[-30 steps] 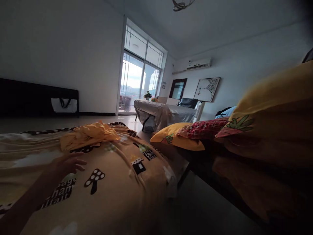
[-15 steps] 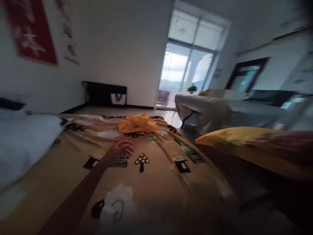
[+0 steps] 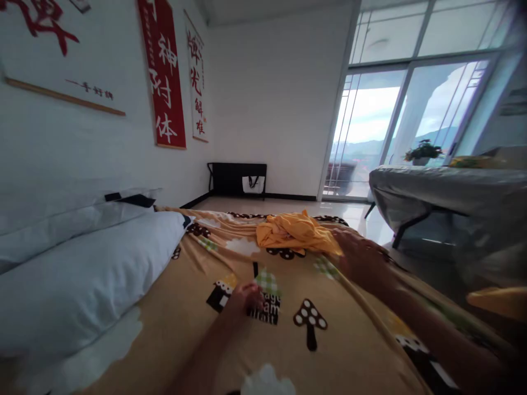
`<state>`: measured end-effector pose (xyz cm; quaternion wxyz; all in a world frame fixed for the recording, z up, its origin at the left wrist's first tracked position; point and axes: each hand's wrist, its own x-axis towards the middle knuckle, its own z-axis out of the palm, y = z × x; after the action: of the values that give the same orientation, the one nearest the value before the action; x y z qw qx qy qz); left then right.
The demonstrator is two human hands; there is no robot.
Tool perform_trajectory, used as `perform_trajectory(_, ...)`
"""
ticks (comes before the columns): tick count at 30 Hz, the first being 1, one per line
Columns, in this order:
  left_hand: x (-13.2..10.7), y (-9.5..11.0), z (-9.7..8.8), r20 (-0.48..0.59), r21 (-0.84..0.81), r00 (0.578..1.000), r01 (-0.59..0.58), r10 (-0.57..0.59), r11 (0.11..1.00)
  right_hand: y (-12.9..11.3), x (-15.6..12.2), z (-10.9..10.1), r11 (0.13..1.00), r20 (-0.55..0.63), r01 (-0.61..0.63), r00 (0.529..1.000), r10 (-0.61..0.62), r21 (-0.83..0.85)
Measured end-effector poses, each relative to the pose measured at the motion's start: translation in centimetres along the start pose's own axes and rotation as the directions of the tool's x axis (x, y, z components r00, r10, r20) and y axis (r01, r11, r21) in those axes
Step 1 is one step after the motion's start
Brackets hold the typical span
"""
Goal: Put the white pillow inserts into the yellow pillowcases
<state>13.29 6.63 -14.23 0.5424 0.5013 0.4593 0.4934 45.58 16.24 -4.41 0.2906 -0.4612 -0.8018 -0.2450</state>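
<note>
The right hand is at the crumpled orange cloth, the left hand over the patterned sheet; whether their fingers grasp anything is unclear.

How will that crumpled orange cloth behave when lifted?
The orange cloth looks floppy, judging by its soft folds. It is probably light, since the fabric appears thin. Bunched in a heap, it may unfold and trail across the patterned sheet.

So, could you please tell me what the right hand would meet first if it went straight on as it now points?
The right hand would most likely meet the bunched orange cloth first; it may be touching its edge, as depth is unclear.
</note>
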Motion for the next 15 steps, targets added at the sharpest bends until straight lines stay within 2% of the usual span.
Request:
perform_trajectory(2, 0.5, -1.7, -0.1, -0.002, 0.022, 1.000, 0.011, -0.011, 1.000, -1.3, 1.6, 3.2, 0.999, 0.117, 0.018, 0.993, -0.012, -0.045)
perform_trajectory(4, 0.6, -2.8, -0.3, 0.043, 0.069, 0.999, 0.012, -0.015, 0.998, -2.7, 3.4, 6.9, 0.997, 0.242, -0.039, 0.969, 0.054, -0.068)
perform_trajectory(6, 0.4, -3.1, -0.4, 0.067, 0.174, 0.997, 0.012, -0.024, 0.985, -3.7, 5.3, 10.3, 0.978, 0.304, -0.201, 0.930, 0.206, -0.047)
perform_trajectory(8, 0.1, -2.9, -0.5, 0.064, 0.333, 0.997, 0.011, -0.034, 0.943, -4.1, 7.0, 13.0, 0.929, 0.343, -0.370, 0.870, 0.353, -0.017)
perform_trajectory(11, -0.3, -1.9, -0.4, 0.050, 0.520, 0.997, 0.024, -0.059, 0.854, -4.2, 8.6, 15.4, 0.867, 0.357, -0.499, 0.808, 0.469, -0.009)
perform_trajectory(13, -0.4, -1.4, -0.3, 0.043, 0.569, 0.996, 0.043, -0.083, 0.821, -4.0, 9.1, 16.0, 0.848, 0.356, -0.530, 0.791, 0.498, -0.006)
perform_trajectory(15, -0.4, -1.2, -0.2, 0.047, 0.573, 0.994, 0.051, -0.094, 0.818, -3.9, 9.6, 15.7, 0.845, 0.360, -0.534, 0.790, 0.496, 0.008)
